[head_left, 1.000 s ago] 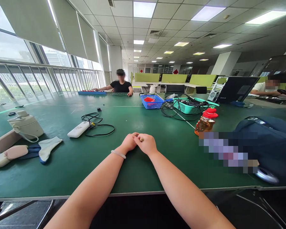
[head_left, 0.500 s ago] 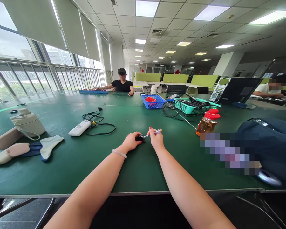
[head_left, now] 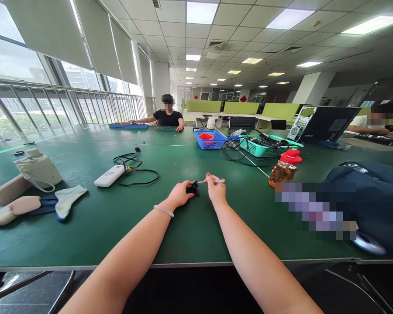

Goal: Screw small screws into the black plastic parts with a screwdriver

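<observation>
Near the middle of the green table (head_left: 190,235), my left hand (head_left: 179,194) is closed on a small black object (head_left: 193,188) that rests on the tabletop. My right hand (head_left: 216,190) pinches a slim tool with a pale handle (head_left: 218,181), which looks like a screwdriver. The tool lies almost level, and its thin shaft points left to the top of the black object. Whether the tip touches it is too small to tell.
A white power bank (head_left: 110,175) with black cable lies left of my hands. Farther left are a cream bottle (head_left: 41,168) and a cloth (head_left: 68,200). Rightward stand a red-capped bottle (head_left: 284,168), a blue basket (head_left: 210,141) and a green basket (head_left: 260,148). A person (head_left: 168,115) sits opposite.
The tool in my right hand has tipped from a slant to nearly level, and that hand has shifted slightly right. The black object shows more of its top.
</observation>
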The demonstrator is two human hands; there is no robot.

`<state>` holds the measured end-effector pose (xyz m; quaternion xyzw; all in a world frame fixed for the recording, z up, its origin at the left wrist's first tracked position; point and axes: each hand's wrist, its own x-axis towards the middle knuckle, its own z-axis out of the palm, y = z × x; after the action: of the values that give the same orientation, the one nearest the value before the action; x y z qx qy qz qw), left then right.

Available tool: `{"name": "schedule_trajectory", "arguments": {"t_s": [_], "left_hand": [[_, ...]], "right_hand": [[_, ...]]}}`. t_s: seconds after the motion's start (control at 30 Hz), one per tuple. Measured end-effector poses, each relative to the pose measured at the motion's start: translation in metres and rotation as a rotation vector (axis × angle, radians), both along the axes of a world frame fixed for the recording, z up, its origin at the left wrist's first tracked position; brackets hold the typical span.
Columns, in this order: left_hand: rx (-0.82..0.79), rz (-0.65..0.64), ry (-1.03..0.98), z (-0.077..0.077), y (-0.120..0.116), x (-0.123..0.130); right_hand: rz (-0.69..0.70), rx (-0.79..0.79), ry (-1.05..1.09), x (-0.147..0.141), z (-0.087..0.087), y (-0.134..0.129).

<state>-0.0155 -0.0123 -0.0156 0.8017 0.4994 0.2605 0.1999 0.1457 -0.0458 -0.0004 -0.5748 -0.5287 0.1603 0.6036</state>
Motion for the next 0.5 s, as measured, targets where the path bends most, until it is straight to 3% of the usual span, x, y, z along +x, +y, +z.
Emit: {"name": "schedule_trajectory", "arguments": {"t_s": [0.5], "left_hand": [[0.023,-0.042,0.027,0.0044,-0.0022,-0.0004]], "right_hand": [[-0.042,-0.038,-0.02,0.0043,-0.0055,0.0071]]}}
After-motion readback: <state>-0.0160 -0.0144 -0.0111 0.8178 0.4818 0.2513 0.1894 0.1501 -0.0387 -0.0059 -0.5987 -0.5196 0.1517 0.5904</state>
